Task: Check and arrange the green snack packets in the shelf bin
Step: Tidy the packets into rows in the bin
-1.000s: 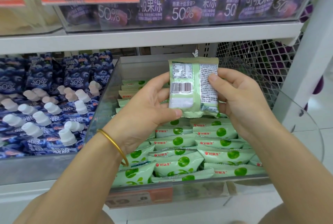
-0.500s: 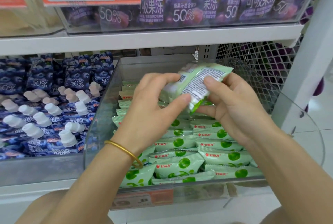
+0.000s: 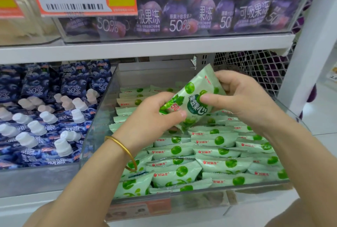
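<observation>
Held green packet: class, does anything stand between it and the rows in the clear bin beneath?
Nothing visible does. The held packet, gripped by the left hand and right hand, hangs tilted directly above the rows in the open-topped bin.

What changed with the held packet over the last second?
The packet was flipped from its barcode back to its printed front and tilted. The left hand and right hand both kept hold; the other packets stayed put.

Gold bangle (image 3: 122, 149) on left wrist
</observation>
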A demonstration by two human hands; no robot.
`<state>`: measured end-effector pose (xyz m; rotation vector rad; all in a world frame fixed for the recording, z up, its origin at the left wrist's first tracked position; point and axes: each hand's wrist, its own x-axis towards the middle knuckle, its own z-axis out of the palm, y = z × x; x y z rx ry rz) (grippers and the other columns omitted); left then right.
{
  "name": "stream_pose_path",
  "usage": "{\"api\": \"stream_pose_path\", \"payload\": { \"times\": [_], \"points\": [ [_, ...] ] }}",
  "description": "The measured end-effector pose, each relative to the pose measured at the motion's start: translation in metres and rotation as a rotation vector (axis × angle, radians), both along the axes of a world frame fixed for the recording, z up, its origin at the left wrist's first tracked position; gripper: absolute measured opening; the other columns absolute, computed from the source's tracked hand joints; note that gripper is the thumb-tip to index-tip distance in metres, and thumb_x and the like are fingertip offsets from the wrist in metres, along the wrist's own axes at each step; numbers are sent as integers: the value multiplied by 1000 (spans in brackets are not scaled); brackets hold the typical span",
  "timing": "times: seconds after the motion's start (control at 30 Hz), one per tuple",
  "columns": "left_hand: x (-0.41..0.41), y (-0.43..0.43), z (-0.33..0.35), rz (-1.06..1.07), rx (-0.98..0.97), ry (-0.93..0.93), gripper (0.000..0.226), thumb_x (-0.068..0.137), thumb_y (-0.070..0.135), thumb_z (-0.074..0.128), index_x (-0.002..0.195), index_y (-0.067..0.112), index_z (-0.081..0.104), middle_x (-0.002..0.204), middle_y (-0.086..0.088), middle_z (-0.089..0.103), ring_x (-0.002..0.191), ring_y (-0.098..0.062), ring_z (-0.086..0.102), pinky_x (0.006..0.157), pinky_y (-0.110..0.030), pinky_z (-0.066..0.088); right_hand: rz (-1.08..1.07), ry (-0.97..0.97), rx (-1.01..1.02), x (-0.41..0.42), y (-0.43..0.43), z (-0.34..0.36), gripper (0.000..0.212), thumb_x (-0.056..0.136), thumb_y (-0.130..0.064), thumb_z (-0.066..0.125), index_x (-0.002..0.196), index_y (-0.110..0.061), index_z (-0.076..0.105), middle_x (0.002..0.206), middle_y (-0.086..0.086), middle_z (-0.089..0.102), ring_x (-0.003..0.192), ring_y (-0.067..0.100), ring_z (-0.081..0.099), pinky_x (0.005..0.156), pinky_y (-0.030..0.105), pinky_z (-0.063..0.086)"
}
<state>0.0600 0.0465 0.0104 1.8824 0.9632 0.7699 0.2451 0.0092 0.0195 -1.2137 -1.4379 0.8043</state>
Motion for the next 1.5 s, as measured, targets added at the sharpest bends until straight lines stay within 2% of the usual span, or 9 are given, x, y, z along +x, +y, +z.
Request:
{"api": "stream_pose_path", "payload": {
  "times": [0.13, 0.2, 0.3, 0.47, 0.9, 0.97, 1.1, 1.3, 1.5],
  "points": [
    [6, 14, -7, 167, 166, -33, 36, 85, 14, 63, 119, 19, 53, 117, 5, 59, 106, -11, 59, 98, -28, 45, -341, -160, 181, 8, 5, 0, 16, 76, -11, 75, 83, -23, 66, 78, 0, 69, 69, 8, 62, 64, 28, 53],
    [6, 21, -10, 219, 382, 198, 41, 89, 21, 57, 130, 19, 48, 128, 6, 51, 121, -10, 46, 100, -17, 30, -476, -245, 268, 12, 10, 1, 17, 79, -14, 73, 86, -27, 65, 79, -15, 65, 68, -4, 58, 64, 17, 50],
    [9, 30, -15, 107, 473, 499, 45, 93, 28, 51, 137, 19, 43, 137, -3, 46, 128, -17, 38, 104, -24, 26, -524, -436, 287, 13, 24, 2, 23, 82, -16, 70, 105, -13, 67, 90, -14, 61, 78, -5, 56, 71, 5, 42],
    [13, 36, -21, 42, 448, 739, 45, 95, 36, 45, 137, 19, 42, 137, -5, 44, 128, -23, 36, 105, -34, 33, -465, -757, 223, 15, 49, -3, 28, 86, -17, 68, 110, -4, 64, 106, 12, 67, 97, 26, 60, 84, 33, 46],
    [10, 37, -26, 46, 429, 716, 44, 95, 34, 46, 136, 18, 44, 136, -6, 45, 129, -22, 35, 108, -33, 30, -154, -1259, -321, -2, 98, -9, 38, 95, -27, 53, 130, -12, 51, 129, 11, 55, 116, 29, 52, 94, 33, 44],
    [9, 37, -25, 45, 429, 712, 43, 96, 32, 45, 136, 18, 44, 136, -6, 45, 129, -22, 35, 108, -33, 30, -225, -1321, -275, -2, 97, -11, 35, 96, -32, 51, 128, -18, 53, 125, 8, 58, 112, 29, 55, 90, 35, 47],
    [9, 38, -24, 48, 420, 707, 43, 96, 31, 45, 137, 19, 42, 137, -6, 44, 130, -22, 33, 109, -33, 29, -339, -1063, 10, 4, 89, -12, 25, 95, -17, 51, 117, -20, 63, 114, 6, 65, 103, 29, 59, 85, 36, 50],
    [11, 37, -24, 45, 427, 718, 43, 95, 31, 45, 136, 17, 43, 137, -6, 44, 130, -21, 33, 109, -31, 29, -242, -1110, -173, 5, 100, -25, 26, 96, -20, 52, 118, -22, 66, 124, 2, 63, 111, 25, 58, 95, 34, 46],
    [9, 35, -22, 40, 420, 711, 44, 96, 32, 45, 137, 18, 41, 138, -5, 43, 131, -21, 33, 109, -31, 28, -368, -846, -18, 9, 106, -21, 20, 93, -16, 56, 108, -16, 69, 115, 1, 66, 106, 22, 59, 92, 35, 48]
  ]
}}
